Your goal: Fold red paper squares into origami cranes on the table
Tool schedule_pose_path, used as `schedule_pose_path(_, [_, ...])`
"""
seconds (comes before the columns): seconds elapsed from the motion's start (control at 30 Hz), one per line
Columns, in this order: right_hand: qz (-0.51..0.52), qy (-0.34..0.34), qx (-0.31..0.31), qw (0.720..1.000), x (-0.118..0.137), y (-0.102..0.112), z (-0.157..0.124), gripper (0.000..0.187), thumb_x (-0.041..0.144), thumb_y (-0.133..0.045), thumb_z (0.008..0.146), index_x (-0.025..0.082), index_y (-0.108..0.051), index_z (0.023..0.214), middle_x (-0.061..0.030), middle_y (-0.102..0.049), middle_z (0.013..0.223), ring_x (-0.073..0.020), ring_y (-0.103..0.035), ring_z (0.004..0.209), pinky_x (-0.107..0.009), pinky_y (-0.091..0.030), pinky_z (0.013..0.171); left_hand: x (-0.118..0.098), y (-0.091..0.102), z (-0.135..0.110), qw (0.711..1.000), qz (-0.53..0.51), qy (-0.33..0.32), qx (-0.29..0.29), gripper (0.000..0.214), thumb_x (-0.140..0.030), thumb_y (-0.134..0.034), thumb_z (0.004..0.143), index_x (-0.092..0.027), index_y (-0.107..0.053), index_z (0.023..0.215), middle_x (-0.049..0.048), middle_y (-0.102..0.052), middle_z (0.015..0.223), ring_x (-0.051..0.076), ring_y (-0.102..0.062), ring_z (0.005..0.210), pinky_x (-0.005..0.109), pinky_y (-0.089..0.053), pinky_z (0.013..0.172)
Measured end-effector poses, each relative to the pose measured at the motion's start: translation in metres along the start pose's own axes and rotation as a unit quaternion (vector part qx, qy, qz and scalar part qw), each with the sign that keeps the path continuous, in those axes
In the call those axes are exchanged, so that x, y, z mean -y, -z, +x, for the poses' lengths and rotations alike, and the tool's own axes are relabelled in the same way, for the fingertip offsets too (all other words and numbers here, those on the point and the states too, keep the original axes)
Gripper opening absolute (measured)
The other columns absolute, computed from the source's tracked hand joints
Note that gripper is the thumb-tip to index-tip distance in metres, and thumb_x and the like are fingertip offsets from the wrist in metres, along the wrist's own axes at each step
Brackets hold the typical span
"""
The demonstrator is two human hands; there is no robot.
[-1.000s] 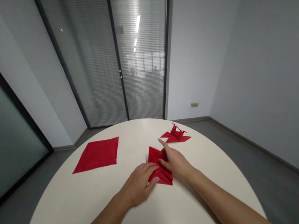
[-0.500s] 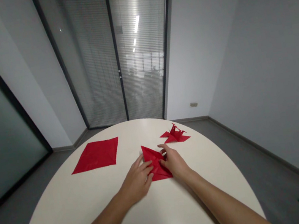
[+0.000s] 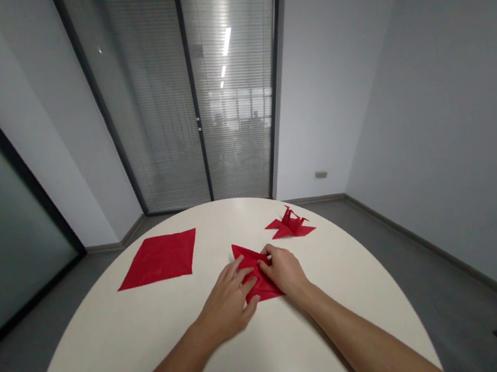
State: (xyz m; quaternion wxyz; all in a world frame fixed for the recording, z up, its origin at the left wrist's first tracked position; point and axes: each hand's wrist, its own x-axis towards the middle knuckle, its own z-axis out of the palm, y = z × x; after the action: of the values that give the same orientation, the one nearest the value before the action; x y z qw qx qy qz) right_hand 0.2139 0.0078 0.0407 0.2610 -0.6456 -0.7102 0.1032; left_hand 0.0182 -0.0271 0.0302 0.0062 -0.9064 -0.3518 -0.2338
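A partly folded red paper [image 3: 255,273] lies on the white round table [image 3: 114,351] in front of me. My left hand [image 3: 228,298] rests on its left side with the fingers stretched flat, pressing it down. My right hand [image 3: 284,269] sits on its right side with the fingers curled and pinching a flap near the middle. Much of the paper is hidden under both hands.
A flat square sheet of red paper [image 3: 158,259] lies at the far left of the table. A finished red paper crane [image 3: 290,225] stands at the far right. Beyond the table are glass doors with blinds [image 3: 187,87] and grey floor.
The folded paper has been turned and reshaped under my hands. My right index finger, pointing out a second ago, has curled in onto the paper. Both hands shifted slightly forward.
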Motion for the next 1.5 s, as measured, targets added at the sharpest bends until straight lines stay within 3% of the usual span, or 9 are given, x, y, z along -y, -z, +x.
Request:
schedule_pose_path(0.2, [0.001, 0.011, -0.002, 1.0, 0.0, -0.003, 0.0, 0.02, 0.019, -0.06, 0.087, 0.022, -0.067, 0.105, -0.0075, -0.075, 0.094, -0.0219, -0.067, 0.083, -0.029, -0.042, 0.07, 0.0, -0.002, 0.0, 1.0, -0.001, -0.006, 0.02, 0.039, -0.027, -0.052, 0.097, -0.017, -0.062, 0.133, 0.0121, -0.062, 0.137, 0.033, -0.042, 0.139, 0.055, -0.038, 0.117])
schedule_pose_path(0.37, [0.091, 0.052, 0.016, 0.994, -0.007, -0.002, 0.004, 0.019, 0.014, -0.059, 0.086, 0.019, -0.071, 0.099, -0.0059, -0.076, 0.093, -0.0194, -0.068, 0.082, -0.028, -0.046, 0.077, -0.001, 0.0, 0.001, 1.0, 0.003, -0.001, 0.027, 0.037, -0.026, -0.054, 0.097, -0.019, -0.064, 0.131, 0.0114, -0.061, 0.137, 0.032, -0.047, 0.134, 0.055, -0.039, 0.115])
schedule_pose_path(0.5, [0.147, 0.037, 0.02, 0.988, -0.014, 0.0, 0.006, 0.022, 0.011, -0.064, 0.081, 0.018, -0.072, 0.1, -0.0059, -0.077, 0.095, -0.0199, -0.07, 0.085, -0.027, -0.05, 0.078, -0.002, 0.001, 0.001, 1.0, 0.008, 0.001, 0.022, 0.035, -0.025, -0.055, 0.096, -0.02, -0.065, 0.13, 0.0108, -0.061, 0.135, 0.03, -0.049, 0.13, 0.054, -0.04, 0.114])
schedule_pose_path(0.6, [0.134, 0.048, 0.031, 0.989, -0.014, 0.003, 0.004, 0.027, 0.01, -0.065, 0.078, 0.018, -0.074, 0.103, -0.0062, -0.077, 0.094, -0.0209, -0.07, 0.085, -0.028, -0.05, 0.078, -0.002, 0.002, 0.001, 1.0, 0.009, -0.002, 0.019, 0.035, -0.024, -0.055, 0.096, -0.021, -0.064, 0.129, 0.0107, -0.062, 0.133, 0.03, -0.051, 0.126, 0.053, -0.041, 0.111])
schedule_pose_path(0.87, [0.063, 0.163, 0.084, 0.981, -0.007, 0.012, -0.003, 0.036, 0.009, -0.06, 0.085, 0.02, -0.075, 0.116, -0.0094, -0.075, 0.109, -0.0233, -0.068, 0.099, -0.03, -0.048, 0.089, -0.001, 0.002, 0.006, 0.999, 0.017, 0.041, -0.022, 0.032, -0.019, -0.052, 0.096, -0.019, -0.064, 0.125, 0.0105, -0.067, 0.12, 0.027, -0.061, 0.111, 0.052, -0.043, 0.107])
schedule_pose_path(1.07, [0.077, 0.189, 0.091, 0.975, -0.006, 0.015, -0.004, 0.032, 0.025, -0.049, 0.1, 0.018, -0.071, 0.123, -0.0114, -0.072, 0.106, -0.0218, -0.066, 0.096, -0.03, -0.048, 0.088, 0.01, -0.005, 0.005, 0.995, 0.017, 0.092, -0.046, 0.045, -0.018, -0.054, 0.092, -0.02, -0.053, 0.138, 0.0128, -0.056, 0.14, 0.029, -0.062, 0.115, 0.046, -0.051, 0.1])
schedule_pose_path(1.27, [0.057, 0.244, 0.118, 0.961, -0.008, 0.014, -0.006, 0.036, 0.023, -0.057, 0.094, 0.02, -0.068, 0.128, -0.0122, -0.068, 0.118, -0.0246, -0.062, 0.11, -0.033, -0.045, 0.098, 0.016, -0.012, 0.002, 0.992, 0.015, 0.123, -0.036, 0.053, -0.022, -0.054, 0.094, -0.019, -0.044, 0.146, 0.0129, -0.05, 0.15, 0.03, -0.056, 0.127, 0.046, -0.048, 0.104])
schedule_pose_path(1.37, [0.058, 0.255, 0.112, 0.959, -0.011, 0.011, -0.004, 0.041, 0.017, -0.058, 0.091, 0.019, -0.065, 0.131, -0.0127, -0.067, 0.122, -0.0253, -0.061, 0.113, -0.034, -0.045, 0.101, 0.018, -0.012, 0.005, 0.99, 0.016, 0.136, -0.033, 0.049, -0.018, -0.052, 0.094, -0.018, -0.049, 0.143, 0.0114, -0.058, 0.143, 0.028, -0.058, 0.124, 0.043, -0.048, 0.102])
schedule_pose_path(1.5, [0.088, 0.233, 0.095, 0.964, -0.01, 0.007, -0.004, 0.044, 0.013, -0.062, 0.085, 0.016, -0.065, 0.129, -0.013, -0.069, 0.122, -0.0251, -0.061, 0.113, -0.035, -0.045, 0.102, 0.021, -0.007, 0.01, 0.988, 0.038, 0.148, -0.019, 0.035, -0.013, -0.053, 0.092, -0.02, -0.064, 0.125, 0.0084, -0.069, 0.121, 0.026, -0.062, 0.108, 0.041, -0.049, 0.093])
